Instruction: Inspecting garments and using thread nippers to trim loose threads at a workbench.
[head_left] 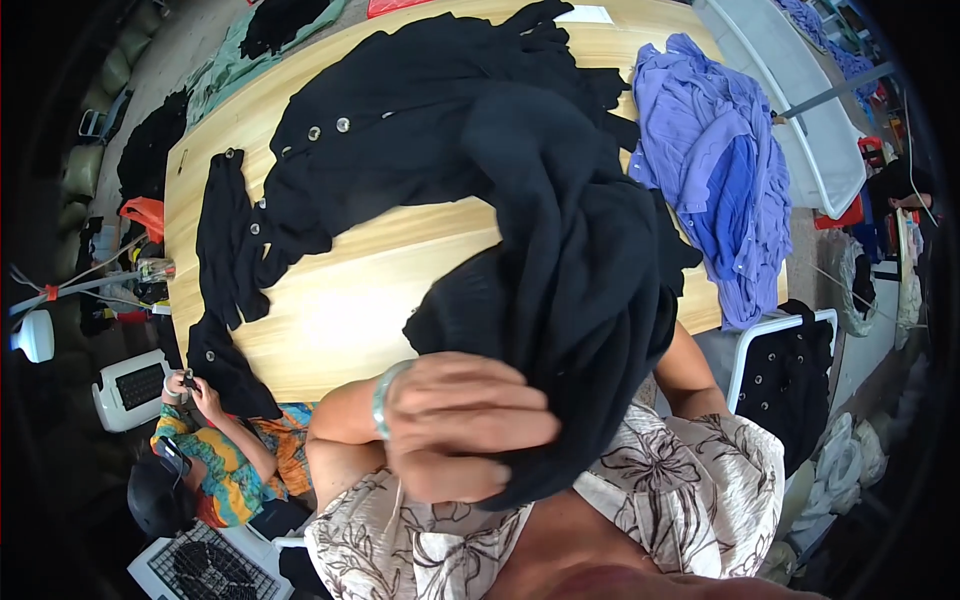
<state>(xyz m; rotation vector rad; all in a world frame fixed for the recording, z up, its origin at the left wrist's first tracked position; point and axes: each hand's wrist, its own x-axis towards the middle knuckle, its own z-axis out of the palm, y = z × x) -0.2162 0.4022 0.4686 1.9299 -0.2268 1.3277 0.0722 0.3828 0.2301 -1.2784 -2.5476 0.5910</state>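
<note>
A bunched black knit garment [570, 250] is lifted in front of my chest, and a ribbed edge shows on its left side. My left hand [465, 425], with a pale green bangle on the wrist, is closed on the cloth at the garment's lower left, fingers together and curled. My right forearm passes behind the same garment, and the cloth hides that hand. Beyond it on the table lie black garments with large shiny buttons [400, 110]; whether the lifted one is separate from them I cannot tell.
The wooden table [340, 300] also bears a heap of purple garments [710, 170] at the right. A grey-white bin [800, 110] stands past that edge. More black buttoned clothing [785, 370] hangs at the lower right. Another person [220, 460] sits at the lower left, hands on a black cloth.
</note>
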